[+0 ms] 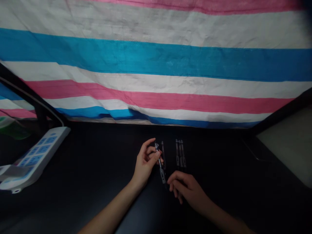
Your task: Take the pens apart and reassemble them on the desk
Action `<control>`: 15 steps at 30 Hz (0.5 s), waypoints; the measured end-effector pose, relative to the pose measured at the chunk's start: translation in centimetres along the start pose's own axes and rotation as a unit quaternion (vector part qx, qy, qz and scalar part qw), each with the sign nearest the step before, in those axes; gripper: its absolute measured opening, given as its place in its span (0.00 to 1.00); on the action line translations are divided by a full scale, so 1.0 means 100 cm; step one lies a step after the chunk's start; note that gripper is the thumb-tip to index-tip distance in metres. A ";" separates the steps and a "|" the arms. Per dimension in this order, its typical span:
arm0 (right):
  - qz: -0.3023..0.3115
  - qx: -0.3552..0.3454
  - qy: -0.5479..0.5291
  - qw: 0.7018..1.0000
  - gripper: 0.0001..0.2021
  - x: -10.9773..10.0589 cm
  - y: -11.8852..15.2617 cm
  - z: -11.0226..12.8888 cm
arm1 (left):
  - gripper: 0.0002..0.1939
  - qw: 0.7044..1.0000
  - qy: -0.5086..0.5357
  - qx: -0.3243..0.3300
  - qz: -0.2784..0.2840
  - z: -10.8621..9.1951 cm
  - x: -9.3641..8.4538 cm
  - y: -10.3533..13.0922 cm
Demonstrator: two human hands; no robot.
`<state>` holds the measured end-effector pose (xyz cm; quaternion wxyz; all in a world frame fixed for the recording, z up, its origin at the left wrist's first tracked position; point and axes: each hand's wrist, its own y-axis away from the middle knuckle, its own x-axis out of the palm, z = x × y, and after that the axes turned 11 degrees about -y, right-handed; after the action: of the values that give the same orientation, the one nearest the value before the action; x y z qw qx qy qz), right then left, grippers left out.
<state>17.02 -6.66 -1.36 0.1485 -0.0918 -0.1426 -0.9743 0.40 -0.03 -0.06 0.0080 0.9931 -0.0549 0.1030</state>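
Observation:
My left hand holds a pen between thumb and fingers, its upper end by the fingertips and its dark grip slanting down to the right. Close to the pen's lower end is my right hand, fingers bent and apart, with nothing seen in them. Just behind the held pen, another pen lies on the black table, partly hidden by my left fingers. Several similar pens lie side by side to the right, beyond my right hand.
A white power strip with blue sockets lies at the left of the black table. Striped pink, white and blue sheeting hangs behind the table. A green object shows at the far left edge.

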 end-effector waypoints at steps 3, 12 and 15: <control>-0.002 0.004 0.000 1.000 0.08 0.000 0.000 0.001 | 0.21 1.000 -0.004 0.005 0.000 0.000 0.000 0.000; -0.008 0.007 -0.005 1.000 0.09 0.001 0.000 0.002 | 0.21 1.000 -0.007 0.001 -0.003 0.000 0.000 -0.001; -0.008 0.003 -0.001 1.000 0.09 0.001 0.000 0.002 | 0.20 1.000 -0.004 0.002 -0.002 0.000 0.000 -0.001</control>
<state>16.96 -6.61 -1.18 0.1410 -0.0914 -0.1466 -0.9748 0.39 0.07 -0.04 0.0062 0.9937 -0.0530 0.0988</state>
